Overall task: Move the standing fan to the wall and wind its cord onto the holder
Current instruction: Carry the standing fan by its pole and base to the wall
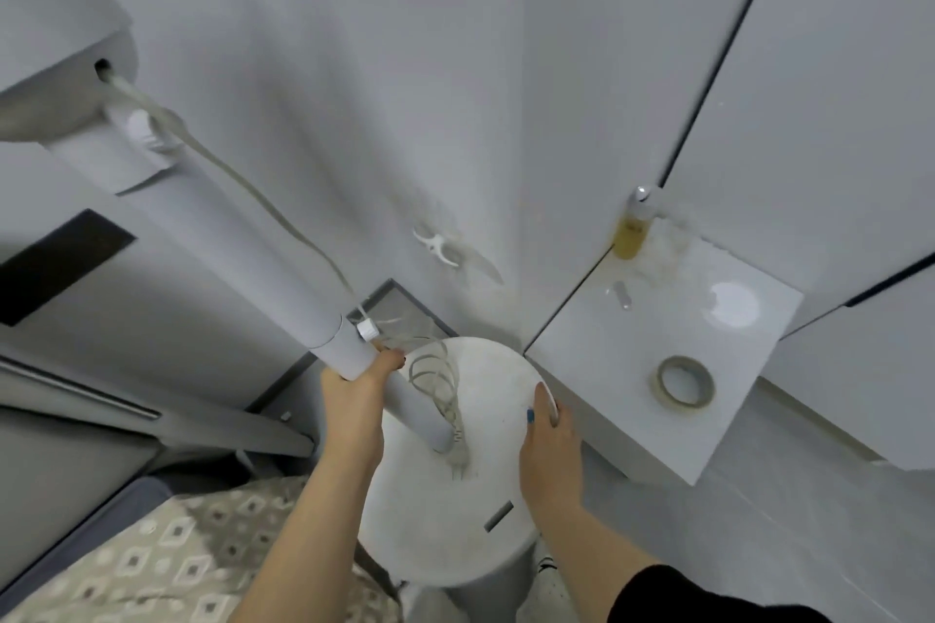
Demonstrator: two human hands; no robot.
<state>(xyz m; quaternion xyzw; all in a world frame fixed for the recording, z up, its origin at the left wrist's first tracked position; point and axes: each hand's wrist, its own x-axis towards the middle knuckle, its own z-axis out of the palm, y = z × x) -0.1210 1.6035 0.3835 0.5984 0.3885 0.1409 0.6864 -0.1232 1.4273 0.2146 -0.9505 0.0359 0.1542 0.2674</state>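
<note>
White plastic fan (pixel 227 228) looks light but top-heavy: our left hand (pixel 354 387) grips its stiff pole (pixel 415 412), our right hand (pixel 549 440) holds the base rim (pixel 511 360), limp cord (pixel 453 420) dangling.

Fan head (pixel 55 41) cut off by left edge; left hand (pixel 354 395) fingers hidden behind pole (pixel 338 349).

Both grips are bare, without gloves. The left grip (pixel 354 392) extends from a forearm that is uncovered as far as it shows. The right grip (pixel 549 450) extends from a forearm covered at the near end by a black sleeve (pixel 708 597). The right thumbnail (pixel 530 416) carries dark blue polish. One left fingernail (pixel 403 359) carries dark polish.
</note>
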